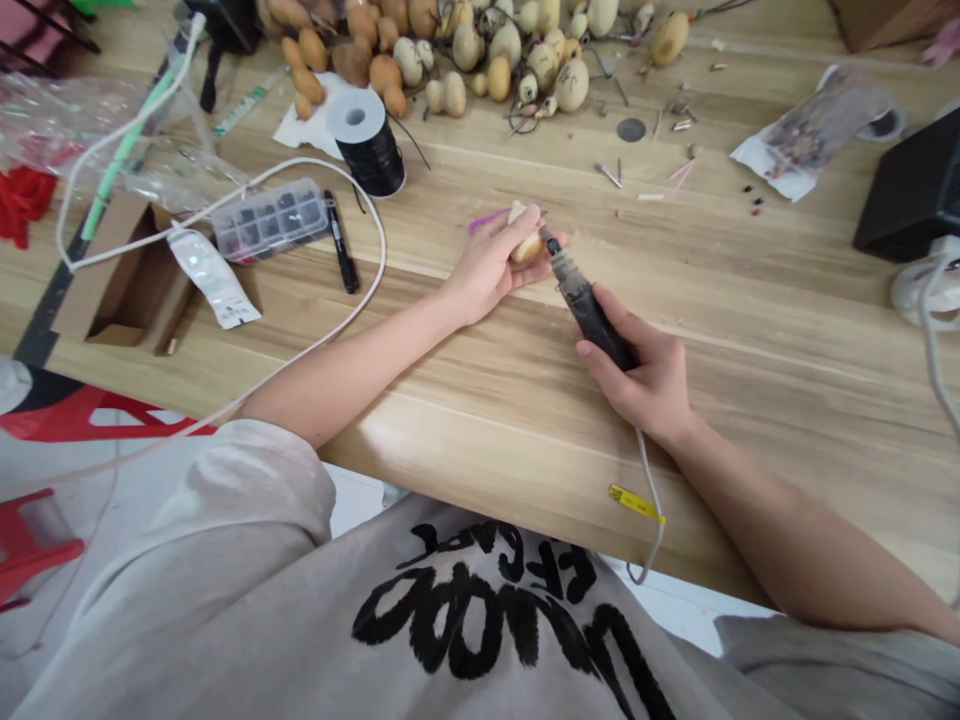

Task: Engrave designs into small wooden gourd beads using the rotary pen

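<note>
My left hand curls round a pale gourd at 12 o'clock; my right hand wraps a tool, tip at or beside it. Work looks underway, the remainder unclear. The table offers room at 4 o'clock; heaped gourds sit beyond at 12, near edge at 6.

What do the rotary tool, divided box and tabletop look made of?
Rotary tool: probably hard plastic, judging by its dark, moulded-looking body with a low sheen.
Divided box: likely clear, glossy plastic; its contents show through.
Tabletop: wood or wood-look laminate, satin, with streaked grain and soft sheen; I can't tell which.
</note>
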A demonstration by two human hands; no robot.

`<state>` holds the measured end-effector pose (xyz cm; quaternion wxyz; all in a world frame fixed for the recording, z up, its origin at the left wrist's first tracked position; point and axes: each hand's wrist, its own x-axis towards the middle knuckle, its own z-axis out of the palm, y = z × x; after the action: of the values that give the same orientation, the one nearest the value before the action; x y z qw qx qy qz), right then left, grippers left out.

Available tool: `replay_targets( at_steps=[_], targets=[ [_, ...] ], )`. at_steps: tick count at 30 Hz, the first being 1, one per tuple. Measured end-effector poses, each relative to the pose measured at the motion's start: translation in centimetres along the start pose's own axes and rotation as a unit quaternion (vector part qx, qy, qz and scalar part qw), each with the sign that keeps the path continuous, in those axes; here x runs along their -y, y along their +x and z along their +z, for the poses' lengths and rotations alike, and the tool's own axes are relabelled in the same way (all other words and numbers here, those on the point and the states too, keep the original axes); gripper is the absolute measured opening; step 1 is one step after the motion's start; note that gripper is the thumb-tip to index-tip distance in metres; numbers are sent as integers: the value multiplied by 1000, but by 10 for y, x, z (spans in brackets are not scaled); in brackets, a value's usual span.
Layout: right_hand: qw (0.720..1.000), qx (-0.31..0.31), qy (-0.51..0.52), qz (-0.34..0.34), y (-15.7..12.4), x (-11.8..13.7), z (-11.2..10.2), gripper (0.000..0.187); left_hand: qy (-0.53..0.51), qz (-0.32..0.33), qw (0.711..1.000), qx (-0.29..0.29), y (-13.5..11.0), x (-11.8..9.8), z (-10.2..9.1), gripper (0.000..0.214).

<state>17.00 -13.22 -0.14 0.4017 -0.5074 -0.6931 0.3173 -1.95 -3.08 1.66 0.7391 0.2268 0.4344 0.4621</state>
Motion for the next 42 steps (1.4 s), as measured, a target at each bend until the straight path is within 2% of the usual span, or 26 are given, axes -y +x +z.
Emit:
replay_targets(
  at_steps=[9, 20, 42],
  targets=[
    [1000, -1, -1, 11, 0, -1, 0, 58, -9, -14, 1000, -16, 2, -1, 0, 39],
    [1000, -2, 12, 15, 0, -1, 0, 58, 10, -4, 1000, -4, 1, -1, 0, 30],
    [1000, -1, 12, 2, 0, -3, 0, 60, 57, 14, 998, 17, -1, -1, 1, 27]
  ],
)
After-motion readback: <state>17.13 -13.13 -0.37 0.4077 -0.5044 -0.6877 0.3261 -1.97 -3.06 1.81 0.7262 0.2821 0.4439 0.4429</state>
